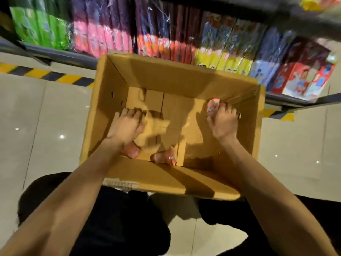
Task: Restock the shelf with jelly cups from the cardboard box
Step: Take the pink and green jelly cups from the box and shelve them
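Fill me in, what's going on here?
A person has both hands inside the cardboard box, which sits on the floor in front of the shelf. The right hand grips a jelly cup near the far right corner. The left hand is low in the box; whether it holds anything is unclear. A second cup and a third cup lie by the near wall.

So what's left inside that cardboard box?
Two jelly cups lie by the box's near wall; the right hand grips a third cup. The left hand covers part of its floor, hiding anything beneath.
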